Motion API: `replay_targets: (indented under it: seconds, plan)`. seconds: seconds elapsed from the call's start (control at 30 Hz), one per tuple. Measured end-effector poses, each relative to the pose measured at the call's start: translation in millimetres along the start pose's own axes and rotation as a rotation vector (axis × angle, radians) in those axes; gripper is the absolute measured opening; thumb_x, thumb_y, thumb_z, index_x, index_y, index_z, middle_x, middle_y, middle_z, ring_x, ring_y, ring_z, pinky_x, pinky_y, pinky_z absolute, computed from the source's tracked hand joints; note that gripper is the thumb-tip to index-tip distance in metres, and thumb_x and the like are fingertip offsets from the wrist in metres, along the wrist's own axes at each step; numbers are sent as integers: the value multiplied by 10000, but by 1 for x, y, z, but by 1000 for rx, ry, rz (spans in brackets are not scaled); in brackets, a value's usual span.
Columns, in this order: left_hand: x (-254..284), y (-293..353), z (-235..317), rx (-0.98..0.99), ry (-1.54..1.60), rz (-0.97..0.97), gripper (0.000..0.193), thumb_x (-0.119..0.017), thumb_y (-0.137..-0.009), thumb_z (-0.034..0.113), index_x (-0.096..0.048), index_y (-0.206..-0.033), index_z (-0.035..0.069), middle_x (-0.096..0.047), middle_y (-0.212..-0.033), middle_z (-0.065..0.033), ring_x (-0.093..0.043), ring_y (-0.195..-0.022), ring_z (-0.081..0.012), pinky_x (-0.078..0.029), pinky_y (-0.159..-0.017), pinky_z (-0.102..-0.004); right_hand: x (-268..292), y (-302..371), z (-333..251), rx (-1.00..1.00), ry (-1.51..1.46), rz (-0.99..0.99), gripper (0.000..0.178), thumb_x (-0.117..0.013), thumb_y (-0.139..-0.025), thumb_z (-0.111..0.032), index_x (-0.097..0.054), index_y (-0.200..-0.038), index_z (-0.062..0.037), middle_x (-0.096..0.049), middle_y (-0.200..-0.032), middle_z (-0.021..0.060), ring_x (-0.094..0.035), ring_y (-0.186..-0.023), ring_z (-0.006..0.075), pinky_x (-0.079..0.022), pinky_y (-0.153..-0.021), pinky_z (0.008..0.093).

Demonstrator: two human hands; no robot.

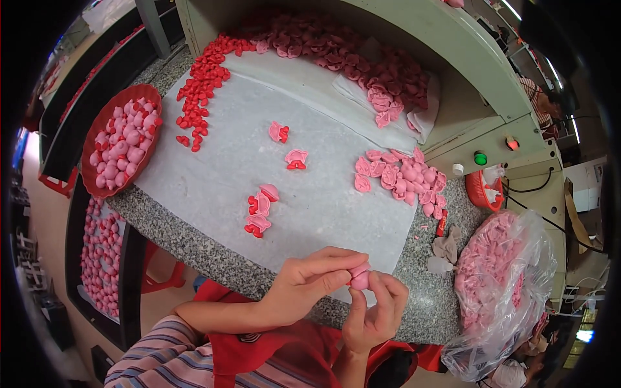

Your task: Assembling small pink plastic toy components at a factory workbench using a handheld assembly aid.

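Note:
Between both hands, over the near edge of the white paper (213, 161), is a small round pink plastic toy part (360, 278) with a bit of red at its left side. My left hand (314, 278) pinches it from the left and above with thumb and fingertips. My right hand (377, 315) grips its right side, the fingers curled. Farther off on the paper lie pink half shells fitted with red pieces, such as one half shell (296, 158) and another (257, 224). A pile of pink parts (414, 178) lies to the right beyond my hands.
Small red pieces (204, 84) are heaped at the far left. Pink shells (381, 84) fill a metal housing (479, 97) at the back. A red basket (116, 187) of pink parts stands left, a clear bag (495, 278) of them right. A small red basket (477, 191) sits beside the housing.

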State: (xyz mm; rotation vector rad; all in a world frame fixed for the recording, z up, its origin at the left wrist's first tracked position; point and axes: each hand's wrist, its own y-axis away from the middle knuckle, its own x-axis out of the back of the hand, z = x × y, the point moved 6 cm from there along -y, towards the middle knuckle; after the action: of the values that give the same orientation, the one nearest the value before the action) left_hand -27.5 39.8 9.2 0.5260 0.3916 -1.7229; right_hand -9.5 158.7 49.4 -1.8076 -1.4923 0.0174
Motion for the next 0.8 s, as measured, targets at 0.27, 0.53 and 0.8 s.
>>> replay_targets:
  seconds: [0.27, 0.53, 0.8]
  plan:
    - [-1, 0, 4, -28, -87, -34, 283, -469, -888, 54, -521, -1157, -18, -498, -1171, -115, -497, -1067, -191, -411, -896, -280, 3, 0, -4, 76, 98, 41, 289, -674, -691, 28, -618, -972, -9, -548, -886, 130, -552, -733, 222, -458, -593, 276]
    - [-2, 0, 5, -62, -146, -62, 292, -476, -887, 66, -521, -1165, -11, -501, -1165, -122, -501, -1063, -190, -414, -887, -272, 4, 3, -5, 101, 144, 24, 313, -649, -664, 57, -600, -968, 4, -539, -896, 133, -537, -778, 233, -446, -653, 291]
    - [-5, 3, 7, -134, -162, -23, 335, -526, -833, -11, -521, -1167, -3, -504, -1168, -144, -499, -1081, -208, -419, -898, -285, 3, 3, -10, 164, 195, 36, 303, -627, -683, 55, -599, -980, 4, -532, -905, 127, -535, -770, 234, -443, -638, 290]
